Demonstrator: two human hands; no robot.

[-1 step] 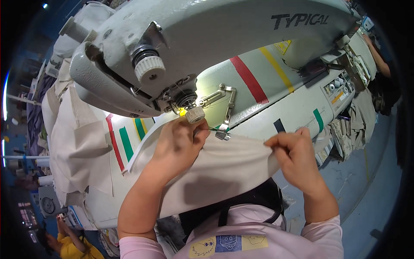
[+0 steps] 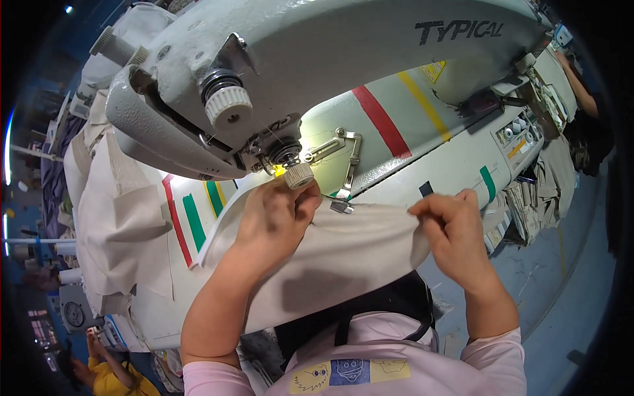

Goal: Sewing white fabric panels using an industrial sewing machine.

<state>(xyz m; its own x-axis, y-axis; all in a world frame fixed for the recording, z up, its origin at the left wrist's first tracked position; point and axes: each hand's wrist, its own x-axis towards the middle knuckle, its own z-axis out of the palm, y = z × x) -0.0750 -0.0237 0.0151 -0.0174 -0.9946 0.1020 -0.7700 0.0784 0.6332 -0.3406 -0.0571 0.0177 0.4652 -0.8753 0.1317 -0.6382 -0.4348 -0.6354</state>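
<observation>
A beige cloth panel [image 2: 350, 247] stretches between my two hands in front of the sewing machine [image 2: 337, 59]. My left hand [image 2: 267, 221], fingers curled together, grips the cloth right below the white knurled knob [image 2: 298, 175] beside the needle area. Its fingertips are partly hidden, as is the needle. At the panel's right end, my right hand [image 2: 456, 231] pinches the upper edge between thumb and fingers and holds it taut. Between the hands, a jointed metal guide [image 2: 341, 205] reaches down to the cloth's edge. The panel's lower part hangs toward my lap.
More beige cloth pieces [image 2: 122, 237] are heaped at the left end of the machine table. Coloured tape stripes [image 2: 193, 221] mark the table. Stacked fabric [image 2: 555, 178] and a parts tray [image 2: 518, 135] sit at the right. A person in yellow [image 2: 119, 376] works at lower left.
My right hand has shifted very slightly upward with the cloth's edge. My left hand stays practically in place.
</observation>
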